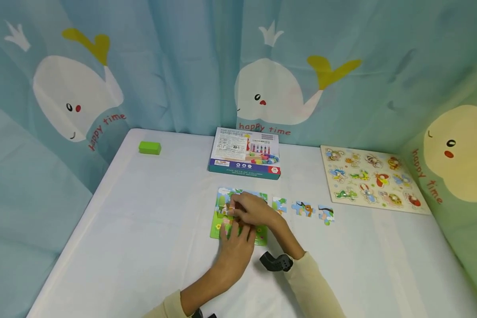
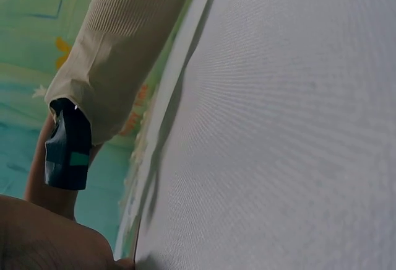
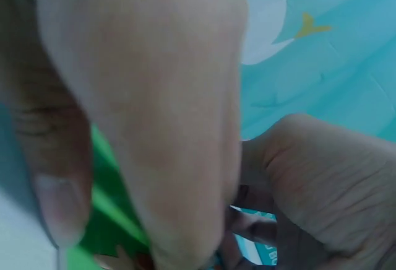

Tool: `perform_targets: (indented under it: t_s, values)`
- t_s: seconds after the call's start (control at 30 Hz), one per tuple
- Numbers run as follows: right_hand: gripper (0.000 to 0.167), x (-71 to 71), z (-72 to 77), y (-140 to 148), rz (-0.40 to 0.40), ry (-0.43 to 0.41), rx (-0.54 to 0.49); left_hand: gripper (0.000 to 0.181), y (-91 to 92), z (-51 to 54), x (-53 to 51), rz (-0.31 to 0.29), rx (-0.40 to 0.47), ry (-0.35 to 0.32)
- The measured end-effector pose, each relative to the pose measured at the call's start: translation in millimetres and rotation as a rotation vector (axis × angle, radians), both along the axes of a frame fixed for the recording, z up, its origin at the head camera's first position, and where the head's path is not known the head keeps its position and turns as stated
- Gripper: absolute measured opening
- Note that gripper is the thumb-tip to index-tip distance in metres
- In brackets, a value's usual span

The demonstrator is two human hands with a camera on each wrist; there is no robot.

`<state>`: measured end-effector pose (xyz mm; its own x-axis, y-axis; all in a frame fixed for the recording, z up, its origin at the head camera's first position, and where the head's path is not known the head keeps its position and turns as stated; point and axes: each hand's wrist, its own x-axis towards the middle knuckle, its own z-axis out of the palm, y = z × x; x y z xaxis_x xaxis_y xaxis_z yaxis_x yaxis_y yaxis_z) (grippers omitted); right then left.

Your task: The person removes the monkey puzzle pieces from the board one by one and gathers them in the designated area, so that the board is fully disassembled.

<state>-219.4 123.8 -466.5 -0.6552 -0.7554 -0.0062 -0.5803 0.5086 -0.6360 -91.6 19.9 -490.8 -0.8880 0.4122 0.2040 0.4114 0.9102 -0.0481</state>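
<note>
The puzzle board (image 1: pixel 216 230) lies flat near the middle of the desk (image 1: pixel 151 229). The left hand (image 1: pixel 236 251) rests on its six o'clock side, fingers extended and slightly spread. The right hand (image 1: pixel 255 211) is over the board, fingers bent; whether they pinch a piece cannot be told. At three o'clock from the board, three loose pieces (image 1: pixel 303 209) form a row, set apart. A flat box (image 1: pixel 244 172) sits at twelve, a green block (image 1: pixel 149 148) at ten, an insect board (image 1: pixel 373 176) between two and three.
</note>
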Motion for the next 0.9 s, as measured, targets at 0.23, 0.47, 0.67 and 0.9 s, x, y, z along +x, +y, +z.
perform_targets:
  t_s: [0.23,0.47,0.67,0.9]
  values:
    - [0.012,-4.0,3.9,9,-0.062,-0.170,-0.136,0.067,0.9,3.6,0.3,-0.011,0.019,-0.064]
    - [0.011,-2.1,1.5,10,-0.150,-0.211,-0.152,0.066,1.8,4.5,0.5,-0.002,-0.006,-0.076]
    - [0.012,-1.0,-4.2,12,-0.220,-0.189,-0.235,0.064,2.7,3.3,-0.6,0.008,-0.027,-0.044]
    - [0.018,2.0,-2.8,28,-0.332,-0.146,-0.394,0.061,3.5,1.3,-1.5,0.011,-0.026,-0.041]
